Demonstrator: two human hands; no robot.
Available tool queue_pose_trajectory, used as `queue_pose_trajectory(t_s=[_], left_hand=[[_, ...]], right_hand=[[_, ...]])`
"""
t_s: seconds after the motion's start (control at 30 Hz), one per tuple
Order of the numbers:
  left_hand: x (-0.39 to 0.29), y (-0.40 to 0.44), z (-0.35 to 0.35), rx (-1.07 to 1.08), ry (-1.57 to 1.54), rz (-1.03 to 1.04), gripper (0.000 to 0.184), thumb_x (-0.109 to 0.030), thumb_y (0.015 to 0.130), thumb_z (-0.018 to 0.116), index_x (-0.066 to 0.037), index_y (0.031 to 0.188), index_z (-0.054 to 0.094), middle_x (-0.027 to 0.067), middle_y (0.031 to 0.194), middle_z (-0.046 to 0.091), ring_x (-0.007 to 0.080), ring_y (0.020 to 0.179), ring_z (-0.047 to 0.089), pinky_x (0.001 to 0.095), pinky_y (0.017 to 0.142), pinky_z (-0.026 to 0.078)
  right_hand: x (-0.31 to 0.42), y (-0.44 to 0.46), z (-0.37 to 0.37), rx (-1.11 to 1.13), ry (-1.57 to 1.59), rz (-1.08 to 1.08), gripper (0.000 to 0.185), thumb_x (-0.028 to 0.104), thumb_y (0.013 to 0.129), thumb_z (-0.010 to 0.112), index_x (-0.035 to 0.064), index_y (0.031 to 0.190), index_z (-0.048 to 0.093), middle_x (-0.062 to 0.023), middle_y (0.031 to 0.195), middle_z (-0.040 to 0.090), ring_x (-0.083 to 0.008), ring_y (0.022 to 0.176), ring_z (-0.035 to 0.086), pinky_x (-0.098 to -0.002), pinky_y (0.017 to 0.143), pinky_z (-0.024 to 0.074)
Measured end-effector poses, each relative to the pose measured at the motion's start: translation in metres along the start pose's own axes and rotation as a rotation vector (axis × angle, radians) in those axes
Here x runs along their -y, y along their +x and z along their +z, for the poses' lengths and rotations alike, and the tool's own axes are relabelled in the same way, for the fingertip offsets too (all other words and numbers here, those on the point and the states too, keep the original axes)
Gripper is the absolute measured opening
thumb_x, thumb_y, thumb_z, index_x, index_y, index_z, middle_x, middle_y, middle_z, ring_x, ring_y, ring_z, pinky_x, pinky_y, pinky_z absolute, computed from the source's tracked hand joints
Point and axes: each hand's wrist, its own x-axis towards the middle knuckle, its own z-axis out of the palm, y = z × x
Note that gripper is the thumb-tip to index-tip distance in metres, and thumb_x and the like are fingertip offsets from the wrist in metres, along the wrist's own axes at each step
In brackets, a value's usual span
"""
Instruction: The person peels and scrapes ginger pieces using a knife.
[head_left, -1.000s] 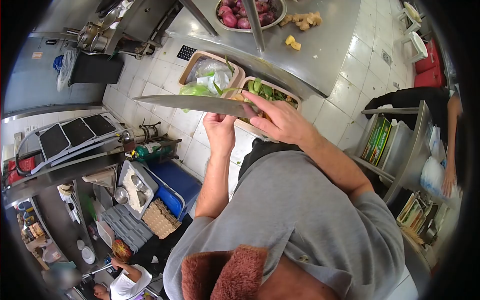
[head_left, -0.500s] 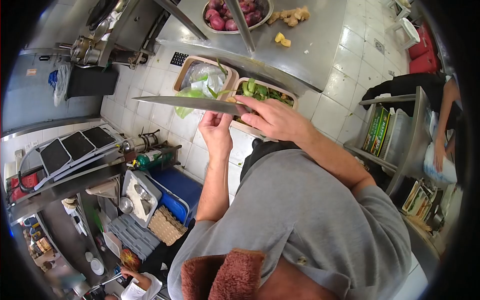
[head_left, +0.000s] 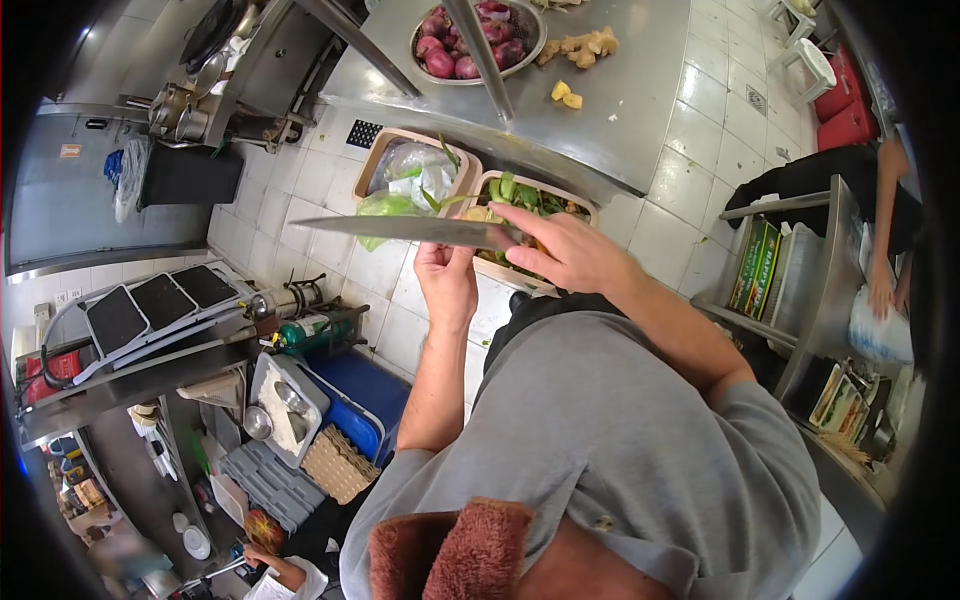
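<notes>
My right hand (head_left: 575,255) is closed on a large knife (head_left: 400,229), its index finger and thumb along the blade near the handle end. The blade lies almost level, its tip pointing left. Just under the blade, my left hand (head_left: 445,285) has its fingertips pinched together; what they hold, if anything, is hidden by the knife. A pale yellow piece (head_left: 479,213) shows just above the blade. Beyond the hands are a bin of green scraps (head_left: 592,205) and a bin of plastic bags (head_left: 368,172) on the floor.
A steel table (head_left: 620,130) at the top bears a colander of red onions (head_left: 440,64), ginger (head_left: 585,46) and yellow pieces (head_left: 566,95). A shelf rack (head_left: 832,260) and a person's arm (head_left: 885,230) are at right. Another person (head_left: 280,575) is at lower left.
Over the last half second, both hands and the knife have shifted slightly right and down in the view. The blade now covers the tips of my left fingers more closely.
</notes>
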Motion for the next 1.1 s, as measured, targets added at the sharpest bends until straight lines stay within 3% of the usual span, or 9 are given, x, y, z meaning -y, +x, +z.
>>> queue_pose_trajectory(t_s=[0.27,0.4,0.53,0.67,0.87,0.97,1.03,1.1], left_hand=[[-0.003,-0.003,-0.002,0.017,0.02,0.064,0.028,0.004,0.089,0.062,0.003,0.117,0.058,0.011,0.114,0.066,0.0183,0.104,0.063,0.0337,0.095,0.049],[-0.008,-0.003,0.003,-0.026,0.08,0.041,0.028,0.01,0.086,0.063,0.004,0.114,0.059,0.0107,0.112,0.066,0.0169,0.101,0.064,0.0309,0.091,0.051],[-0.004,-0.004,0.002,0.024,0.082,0.072,0.03,0.005,0.09,0.062,0.004,0.119,0.056,0.0119,0.113,0.065,0.0179,0.104,0.063,0.032,0.094,0.049],[0.002,-0.005,-0.001,-0.012,0.144,0.102,0.022,0.007,0.09,0.061,0.003,0.112,0.057,0.0095,0.108,0.066,0.0153,0.098,0.064,0.0283,0.09,0.05],[0.011,-0.014,0.002,-0.014,0.29,0.094,0.02,0.007,0.089,0.063,0.0,0.106,0.058,0.0082,0.103,0.066,0.0118,0.092,0.064,0.0244,0.083,0.051],[0.016,-0.019,0.02,0.023,0.219,0.176,0.021,0.004,0.09,0.064,0.0,0.11,0.059,0.0107,0.11,0.064,0.0127,0.096,0.063,0.0247,0.083,0.052],[0.01,-0.01,0.01,0.01,0.012,0.005,0.022,-0.001,0.092,0.063,-0.001,0.114,0.058,0.0111,0.116,0.062,0.0148,0.102,0.061,0.0289,0.09,0.05],[0.001,-0.001,0.003,0.044,-0.138,-0.008,0.025,-0.006,0.095,0.06,-0.003,0.12,0.056,0.0086,0.118,0.061,0.0162,0.104,0.06,0.0319,0.095,0.048]], right_hand=[[0.003,-0.001,0.003,-0.063,-0.054,-0.096,0.06,0.037,0.095,0.056,-0.0008,0.141,0.043,-0.0235,0.073,0.061,-0.0371,0.064,0.059,-0.0446,0.063,0.0443],[0.009,-0.002,-0.001,-0.006,-0.038,-0.041,0.059,0.037,0.096,0.055,-0.0004,0.141,0.043,-0.0233,0.073,0.061,-0.0371,0.065,0.06,-0.0444,0.063,0.0446],[0.005,0.002,0.009,-0.067,-0.045,-0.048,0.058,0.037,0.096,0.054,0.0019,0.141,0.044,-0.0224,0.072,0.061,-0.0368,0.064,0.06,-0.0443,0.063,0.0448],[0.007,0.008,0.012,-0.059,-0.044,0.018,0.055,0.037,0.097,0.053,0.004,0.139,0.046,-0.0221,0.075,0.063,-0.0375,0.066,0.061,-0.0451,0.063,0.0451],[-0.008,0.022,0.021,-0.17,0.043,-0.078,0.043,0.037,0.097,0.052,0.0026,0.122,0.053,-0.0236,0.083,0.064,-0.0402,0.069,0.061,-0.046,0.064,0.0459],[-0.026,0.035,0.023,-0.279,0.059,-0.104,0.042,0.039,0.098,0.05,0.0022,0.12,0.052,-0.0202,0.083,0.066,-0.035,0.067,0.063,-0.0437,0.064,0.0469],[-0.02,0.035,0.007,-0.082,0.5,0.321,0.046,0.042,0.1,0.046,0.0008,0.119,0.052,-0.0151,0.09,0.067,-0.0276,0.073,0.064,-0.0419,0.065,0.0478],[-0.032,0.032,0.001,0.047,0.492,0.491,0.054,0.046,0.1,0.043,-0.0005,0.127,0.051,-0.0114,0.1,0.066,-0.0222,0.083,0.062,-0.0379,0.07,0.0488]])
